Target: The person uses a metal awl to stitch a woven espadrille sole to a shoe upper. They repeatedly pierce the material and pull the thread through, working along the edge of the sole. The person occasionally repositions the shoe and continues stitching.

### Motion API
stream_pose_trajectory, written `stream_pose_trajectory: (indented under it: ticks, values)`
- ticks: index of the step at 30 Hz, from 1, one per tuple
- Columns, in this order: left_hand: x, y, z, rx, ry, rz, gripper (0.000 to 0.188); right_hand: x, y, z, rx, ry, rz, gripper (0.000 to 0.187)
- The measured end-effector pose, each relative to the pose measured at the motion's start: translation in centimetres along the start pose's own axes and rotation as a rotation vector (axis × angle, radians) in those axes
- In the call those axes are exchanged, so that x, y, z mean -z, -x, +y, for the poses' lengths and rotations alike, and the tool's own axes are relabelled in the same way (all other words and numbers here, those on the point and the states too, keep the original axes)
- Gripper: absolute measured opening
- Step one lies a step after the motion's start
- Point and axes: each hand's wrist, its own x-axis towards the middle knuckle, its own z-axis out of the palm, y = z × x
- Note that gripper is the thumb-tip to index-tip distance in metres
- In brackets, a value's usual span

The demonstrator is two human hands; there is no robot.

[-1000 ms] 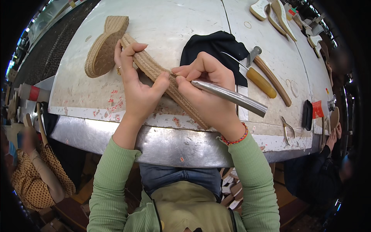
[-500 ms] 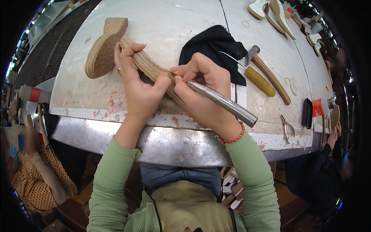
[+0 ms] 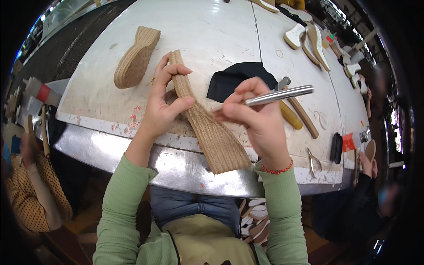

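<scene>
My left hand (image 3: 164,106) grips a braided-rope wedge shoe sole (image 3: 216,139) near its narrow upper end, thumb on one side and fingers on the other. The sole tilts on a slant, its thick heel end toward me over the table's metal edge. In my right hand (image 3: 266,121) is a silver metal-handled tool (image 3: 282,94), pinched like a pen. Its working tip, close to the sole's side, is too small and blurred to make out. A matching rope wedge sole (image 3: 138,59) lies on the table beyond my left hand.
Beyond my right hand lie a black cloth (image 3: 238,79), a wooden-handled hammer (image 3: 304,117) and a yellow-handled tool (image 3: 290,115). Pliers (image 3: 312,163), a black case (image 3: 337,148) and a red-labelled bottle (image 3: 350,142) are at the right. White-topped soles (image 3: 320,44) sit farther back. People work on both sides.
The sole has turned, so its broad braided face and heel end now show. My right hand has moved right, off the sole's edge, and the tool's back end has swung upward.
</scene>
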Motion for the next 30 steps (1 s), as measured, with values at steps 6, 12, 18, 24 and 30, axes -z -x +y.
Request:
stream_pose_trajectory:
  ticks: [6, 12, 18, 24, 30]
  values:
    - [-0.4, 0.3, -0.1, 0.022, 0.048, -0.004, 0.055, 0.4, -1.5, 2.4, 0.113, -0.015, 0.024, 0.028]
    - [-0.9, 0.4, 0.0, -0.029, -0.033, 0.012, 0.059, -0.4, -1.2, 3.4, 0.133, -0.003, 0.019, 0.03]
    - [-0.9, 0.5, -0.1, -0.045, -0.063, 0.01, 0.057, -0.3, -1.3, 3.8, 0.172, 0.027, 0.022, 0.03]
    - [-0.9, 0.4, -0.2, -0.07, -0.068, 0.009, 0.057, -0.3, -1.4, 3.7, 0.098, -0.07, 0.015, 0.03]
    - [-1.1, 0.4, -0.2, -0.091, -0.077, 0.002, 0.056, 0.3, -1.7, 3.9, 0.096, -0.093, -0.042, 0.029]
